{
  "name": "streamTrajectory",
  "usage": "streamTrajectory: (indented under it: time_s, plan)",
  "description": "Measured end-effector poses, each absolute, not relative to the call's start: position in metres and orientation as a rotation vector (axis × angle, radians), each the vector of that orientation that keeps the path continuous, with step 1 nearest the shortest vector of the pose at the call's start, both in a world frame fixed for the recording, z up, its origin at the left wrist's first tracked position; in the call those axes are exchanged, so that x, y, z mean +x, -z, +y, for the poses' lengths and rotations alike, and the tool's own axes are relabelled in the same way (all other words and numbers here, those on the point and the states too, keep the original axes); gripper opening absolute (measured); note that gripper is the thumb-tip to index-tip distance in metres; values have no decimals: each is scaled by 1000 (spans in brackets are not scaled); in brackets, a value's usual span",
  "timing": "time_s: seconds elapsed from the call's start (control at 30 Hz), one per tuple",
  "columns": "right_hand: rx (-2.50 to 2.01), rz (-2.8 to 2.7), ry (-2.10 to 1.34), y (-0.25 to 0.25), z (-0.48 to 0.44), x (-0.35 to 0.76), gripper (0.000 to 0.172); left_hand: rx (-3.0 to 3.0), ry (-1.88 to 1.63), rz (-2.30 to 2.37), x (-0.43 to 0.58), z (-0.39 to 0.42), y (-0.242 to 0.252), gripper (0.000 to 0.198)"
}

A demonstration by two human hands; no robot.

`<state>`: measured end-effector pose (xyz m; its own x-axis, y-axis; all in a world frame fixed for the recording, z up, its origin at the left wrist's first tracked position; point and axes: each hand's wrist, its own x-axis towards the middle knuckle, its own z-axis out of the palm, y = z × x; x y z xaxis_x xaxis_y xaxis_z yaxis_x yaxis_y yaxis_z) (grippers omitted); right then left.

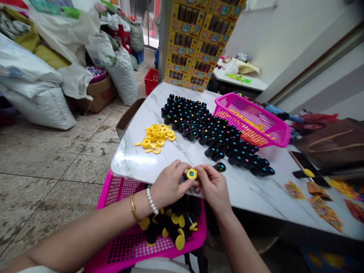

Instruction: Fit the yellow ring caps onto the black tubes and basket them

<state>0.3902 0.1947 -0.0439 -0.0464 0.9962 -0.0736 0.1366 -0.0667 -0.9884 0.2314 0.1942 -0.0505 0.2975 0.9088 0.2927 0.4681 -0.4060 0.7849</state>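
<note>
Pinching one yellow-ringed tube, left hand and right hand meet near a basket of capped tubes, many bare tubes left on the table.

Bare desk leaves passage right of the right hand along the near edge, and between the left hand and yellow rings. Black cups bar the way ahead; the basket and boxes stand behind them.

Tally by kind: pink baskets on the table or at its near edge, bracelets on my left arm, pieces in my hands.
Pink baskets: 2
Bracelets: 2
Yellow-ringed black piece: 1
Total: 5
</note>
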Motion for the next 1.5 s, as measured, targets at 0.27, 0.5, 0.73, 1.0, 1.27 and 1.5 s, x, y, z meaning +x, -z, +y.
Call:
streamTrajectory:
  time_s: [0.27,0.5,0.73,1.0,1.27,1.5]
  plan:
    - [-1189,-1180,-1654,40,205,417,25,2053,-914,1215,232,194,54,16]
    - [-1288,-1296,-1868,26,223,410,39,2059,-908,1199,234,194,52,15]
    - [-1401,-1512,-1766,21,221,406,29,2036,-851,1210,235,197,51,13]
    - [-1397,-1610,-1723,25,204,401,42,2073,-797,1245,235,192,48,14]
    - [-1312,-1523,-1777,46,143,392,38,2213,-743,1196,171,171,27,23]
    - [-1323,-1840,-1468,65,128,386,33,2387,-639,1840,140,215,43,19]
